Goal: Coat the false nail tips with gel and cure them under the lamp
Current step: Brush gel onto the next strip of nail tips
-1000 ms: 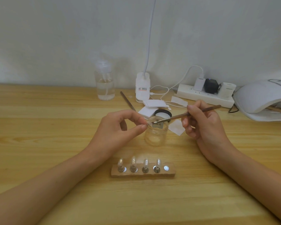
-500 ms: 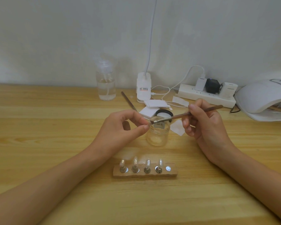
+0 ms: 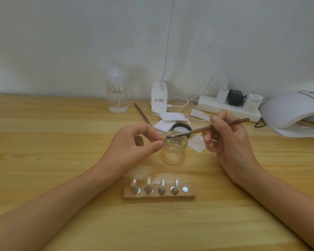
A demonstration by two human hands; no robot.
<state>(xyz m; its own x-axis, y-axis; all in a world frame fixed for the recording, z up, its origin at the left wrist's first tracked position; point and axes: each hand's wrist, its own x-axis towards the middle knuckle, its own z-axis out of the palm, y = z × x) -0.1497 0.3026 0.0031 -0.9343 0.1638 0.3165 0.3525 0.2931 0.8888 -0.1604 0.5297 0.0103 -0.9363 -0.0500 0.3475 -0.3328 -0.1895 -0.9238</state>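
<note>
Head view looks down on a wooden worktop (image 3: 62, 151) with both forearms reaching in. The left hand (image 3: 134, 144) hovers just left of an open glass jar (image 3: 174, 153), its thumb and forefinger closed in a pinch on a small pale piece (image 3: 163, 140) that is too small to make out further; the other fingers are loosely curled. The right hand (image 3: 228, 142) holds a brown brush (image 3: 207, 128) like a pen, fingers curled round the handle, and the flat bristle end meets the left fingertips over the jar's mouth.

Nearer the person, a wooden block (image 3: 159, 196) carries four clear nail tips (image 3: 148, 180) standing upright on small metal stands in a row; a fifth metal disc (image 3: 185, 189) at its right end is bare.

Behind the jar lie a black lid (image 3: 181, 127) and white pads (image 3: 166, 124), with a thin metal tool (image 3: 142, 114) beside them. At the back stand a clear bottle (image 3: 117, 96), a white desk-light base (image 3: 159, 101) and a power strip (image 3: 225, 109) with plugs. The white curing lamp (image 3: 288, 113) sits at the far right edge, well apart from the block.
</note>
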